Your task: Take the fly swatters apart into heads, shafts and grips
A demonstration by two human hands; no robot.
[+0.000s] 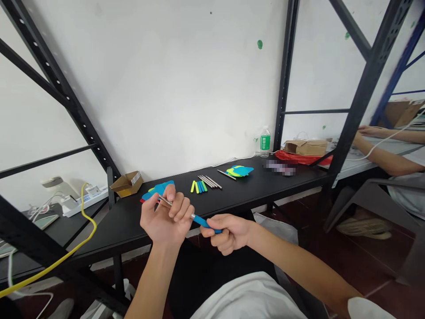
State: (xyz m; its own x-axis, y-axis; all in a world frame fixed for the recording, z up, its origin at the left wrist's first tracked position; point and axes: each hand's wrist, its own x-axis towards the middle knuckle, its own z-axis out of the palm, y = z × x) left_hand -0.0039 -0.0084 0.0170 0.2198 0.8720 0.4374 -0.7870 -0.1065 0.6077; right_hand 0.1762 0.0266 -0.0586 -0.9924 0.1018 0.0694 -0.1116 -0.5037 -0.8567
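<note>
Carton [127, 191] open, contents unclear, left hand [170, 219], right hand [229, 233] on blue-handled rod [200, 221]

Room lies before the rods [210, 182] (a post [365, 93] blocks right).

Soft light brightens the wall [186, 88]; edges look stretched.

a white wall [182, 88] is standing behind the black table [249, 189]. dark metal posts [284, 75] are rising beside it, and a reddish floor [365, 261] is lying below it.
</note>
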